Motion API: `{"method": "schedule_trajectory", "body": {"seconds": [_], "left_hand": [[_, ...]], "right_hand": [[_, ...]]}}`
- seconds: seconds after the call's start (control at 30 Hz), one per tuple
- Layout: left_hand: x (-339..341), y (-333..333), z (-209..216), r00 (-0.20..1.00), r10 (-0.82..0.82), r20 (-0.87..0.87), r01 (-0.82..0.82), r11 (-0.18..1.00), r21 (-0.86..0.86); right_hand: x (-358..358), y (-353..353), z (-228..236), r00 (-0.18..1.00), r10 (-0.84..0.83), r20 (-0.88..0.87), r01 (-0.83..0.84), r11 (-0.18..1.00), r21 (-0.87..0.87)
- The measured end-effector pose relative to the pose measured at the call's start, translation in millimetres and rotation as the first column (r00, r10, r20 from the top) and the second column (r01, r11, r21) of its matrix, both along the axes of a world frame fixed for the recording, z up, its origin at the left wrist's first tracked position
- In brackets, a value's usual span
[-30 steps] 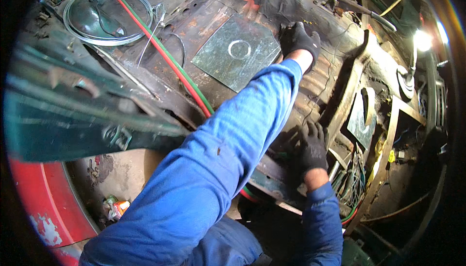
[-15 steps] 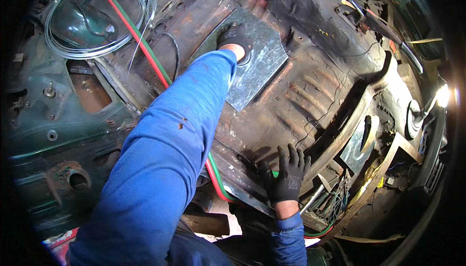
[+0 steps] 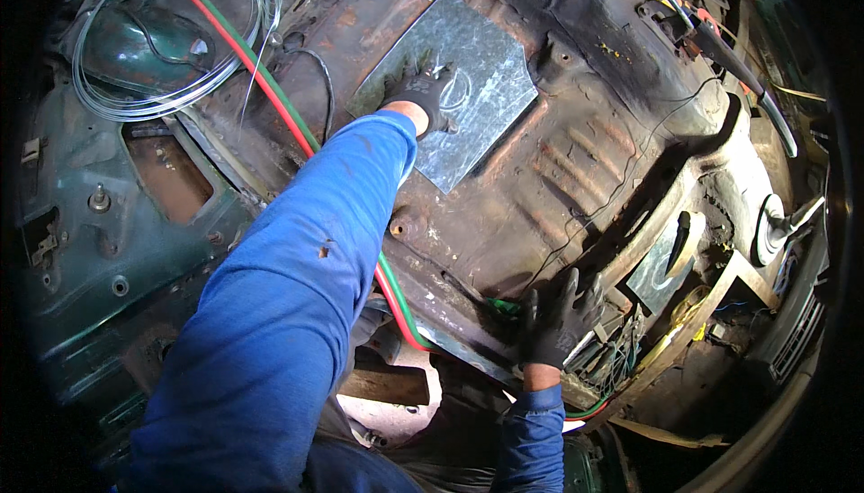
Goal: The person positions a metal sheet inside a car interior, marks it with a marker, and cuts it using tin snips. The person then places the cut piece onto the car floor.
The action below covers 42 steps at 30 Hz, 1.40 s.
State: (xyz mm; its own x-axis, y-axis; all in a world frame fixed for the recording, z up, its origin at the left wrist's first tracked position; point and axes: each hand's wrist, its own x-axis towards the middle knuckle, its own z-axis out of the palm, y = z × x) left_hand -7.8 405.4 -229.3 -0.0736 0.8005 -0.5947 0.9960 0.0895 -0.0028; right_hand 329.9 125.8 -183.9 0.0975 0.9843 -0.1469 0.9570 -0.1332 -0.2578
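Observation:
A galvanized sheet metal plate (image 3: 490,70) with cut corners and a round mark lies on the rusty floor pan of a vehicle (image 3: 504,250). My left hand (image 3: 419,97), in a dark glove, rests on the plate's left part with its fingers spread and nothing gripped in them. Lower right, my right hand (image 3: 560,324), gloved too, leans with spread fingers near the floor pan's edge and holds nothing. A small green thing (image 3: 506,307) lies just left of it, too unclear to name.
Red and green twin hoses (image 3: 261,75) run under my left arm and past my right wrist. A coil of wire (image 3: 81,70) lies upper left. Loose wires (image 3: 630,340), a smaller metal piece (image 3: 661,273) and a lever with a round boot (image 3: 769,228) are at right.
My left hand has slid toward the left on the plate, uncovering the round mark. My right hand has shifted right, and the bright light at the far right no longer shows.

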Motion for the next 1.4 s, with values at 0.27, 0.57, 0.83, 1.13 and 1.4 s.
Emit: {"method": "schedule_trajectory", "body": {"seconds": [0.27, 0.57, 0.83, 1.13, 1.4], "left_hand": [[-10.9, 7.9, -15.1, 0.998, -0.06, -0.002, 0.06, 0.998, -0.018], [-44.5, 31.2, -12.0, 0.942, -0.334, 0.018, 0.334, 0.936, -0.111], [-42.6, 22.3, 9.7, 0.934, -0.358, -0.013, 0.356, 0.931, -0.075], [-49.0, 13.7, 6.1, 0.948, -0.308, 0.074, 0.308, 0.951, 0.008], [-65.1, 11.7, -18.6, 0.945, -0.319, 0.07, 0.315, 0.947, 0.067]], "right_hand": [[-14.8, -8.4, -31.0, 0.991, -0.092, 0.102, 0.104, 0.988, -0.118], [-61.2, 28.5, -14.8, 0.999, 0.039, 0.006, -0.039, 0.996, -0.086], [-124.3, 53.0, -55.2, 0.919, 0.345, -0.19, -0.371, 0.919, -0.129], [-199.3, 149.2, -93.0, 0.882, 0.442, -0.163, -0.462, 0.878, -0.12], [-225.3, 205.7, -72.2, 0.893, 0.449, 0.019, -0.426, 0.86, -0.281]]}}
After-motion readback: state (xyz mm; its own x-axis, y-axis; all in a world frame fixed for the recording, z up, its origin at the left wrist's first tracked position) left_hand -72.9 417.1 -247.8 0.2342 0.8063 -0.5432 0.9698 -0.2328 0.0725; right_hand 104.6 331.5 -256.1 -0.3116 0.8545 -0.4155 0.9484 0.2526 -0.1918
